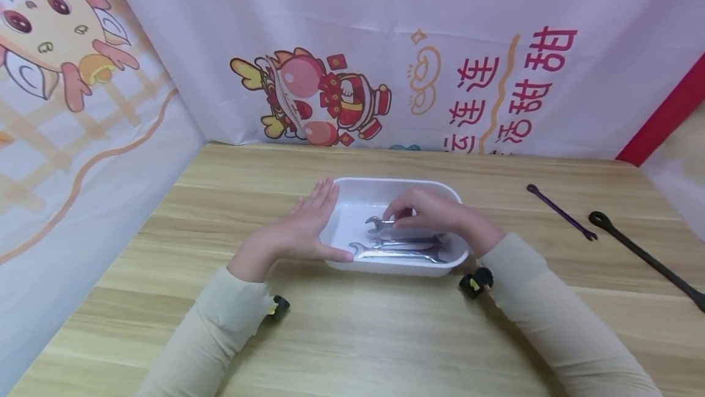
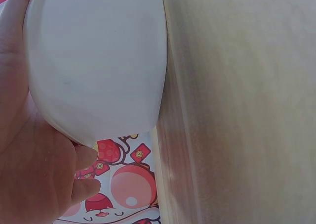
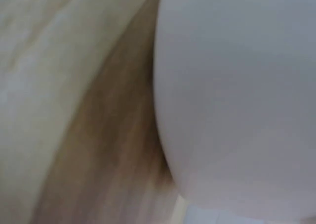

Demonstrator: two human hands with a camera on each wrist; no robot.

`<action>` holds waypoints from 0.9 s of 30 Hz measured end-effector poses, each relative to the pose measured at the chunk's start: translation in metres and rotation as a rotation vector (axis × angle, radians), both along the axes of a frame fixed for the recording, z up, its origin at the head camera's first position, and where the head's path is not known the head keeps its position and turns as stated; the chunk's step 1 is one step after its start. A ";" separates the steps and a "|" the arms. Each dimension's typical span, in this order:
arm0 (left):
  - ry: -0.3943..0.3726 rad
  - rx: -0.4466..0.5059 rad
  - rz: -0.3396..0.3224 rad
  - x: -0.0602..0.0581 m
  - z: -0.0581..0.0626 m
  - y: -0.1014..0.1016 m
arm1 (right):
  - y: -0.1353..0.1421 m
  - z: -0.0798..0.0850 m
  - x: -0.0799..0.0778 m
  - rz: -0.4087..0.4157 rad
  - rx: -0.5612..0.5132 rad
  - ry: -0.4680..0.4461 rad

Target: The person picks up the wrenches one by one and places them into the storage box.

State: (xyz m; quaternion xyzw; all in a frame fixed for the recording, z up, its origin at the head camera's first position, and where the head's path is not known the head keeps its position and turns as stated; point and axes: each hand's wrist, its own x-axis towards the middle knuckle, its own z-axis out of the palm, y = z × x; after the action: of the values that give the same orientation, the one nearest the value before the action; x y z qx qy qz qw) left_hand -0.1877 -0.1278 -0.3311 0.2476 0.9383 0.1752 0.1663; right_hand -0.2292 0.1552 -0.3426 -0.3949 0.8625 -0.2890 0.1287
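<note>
A white oblong plastic tray (image 1: 385, 268) sits on the wooden table. My left hand (image 1: 300, 229) rests against its left end, fingers straight and spread along the rim, thumb at the front edge. In the left wrist view the hand lies along the tray's white wall (image 2: 98, 61). Reaching inside, my right hand (image 1: 429, 208) pinches a silver open-end wrench (image 1: 377, 224), whose far end the hand hides. Two more silver wrenches lie in the tray in front of it, a shorter wrench (image 1: 404, 242) and a longer wrench (image 1: 393, 252). The right wrist view has only the tray's outer wall (image 3: 237, 100) up close.
To the right on the table (image 1: 352, 336) lie a thin purple wrench (image 1: 560, 211) and a longer dark wrench (image 1: 641, 250), both slanting. A printed cloth (image 1: 341, 11) hangs behind the table's far edge, and another cloth (image 1: 71, 158) on the left.
</note>
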 end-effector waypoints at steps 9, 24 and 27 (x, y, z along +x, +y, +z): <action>0.001 -0.001 0.004 0.001 0.002 -0.001 | -0.001 -0.002 -0.001 -0.028 0.039 -0.017; -0.003 0.006 0.002 0.001 0.001 0.000 | -0.002 -0.005 0.000 -0.032 0.108 -0.060; -0.004 0.004 0.005 0.001 0.001 0.000 | -0.003 -0.005 0.001 -0.030 0.105 -0.056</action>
State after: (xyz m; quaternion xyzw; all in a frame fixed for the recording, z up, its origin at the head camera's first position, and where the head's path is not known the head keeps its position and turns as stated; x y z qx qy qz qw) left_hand -0.1868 -0.1277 -0.3299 0.2453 0.9381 0.1782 0.1674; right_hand -0.2286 0.1518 -0.3472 -0.3663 0.8784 -0.2562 0.1691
